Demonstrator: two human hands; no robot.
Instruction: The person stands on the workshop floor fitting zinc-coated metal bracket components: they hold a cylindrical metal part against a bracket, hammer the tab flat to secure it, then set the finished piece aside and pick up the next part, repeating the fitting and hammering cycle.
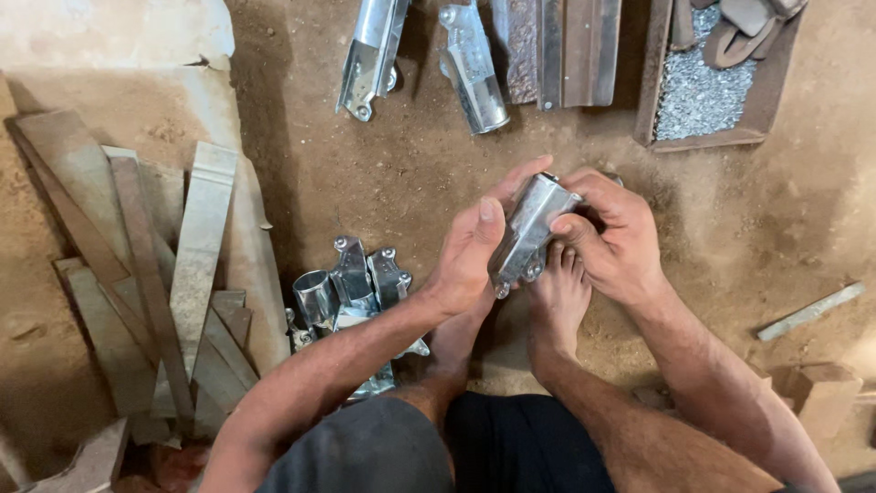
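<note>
- Your left hand and right hand both hold one shiny metal bracket above your bare feet, a little right of the frame's middle.
- Your left fingers curl around the bracket's left side, with the thumb laid flat along its face; the hand is closed on the piece.
- Your right fingers pinch the bracket's right edge and upper end; this hand grips it as well.
- The bracket is a folded, channel-shaped part, tilted so its rounded lower end points down and left, towards your toes.
- Just left of your left forearm, a small heap of similar bright brackets lies on the dirt floor, some with round lugs showing.
- Two more long shiny pieces lie at the top of the view, well apart from your hands, beside rusty flat metal strips.
- At the top right, a shallow rusty tray holds small grey metal bits, with a pair of sandals resting on it.
- To the far left, a stack of dull flat metal bars lies crossed on the floor.
- A single short bar lies to the right, near a wooden block.
</note>
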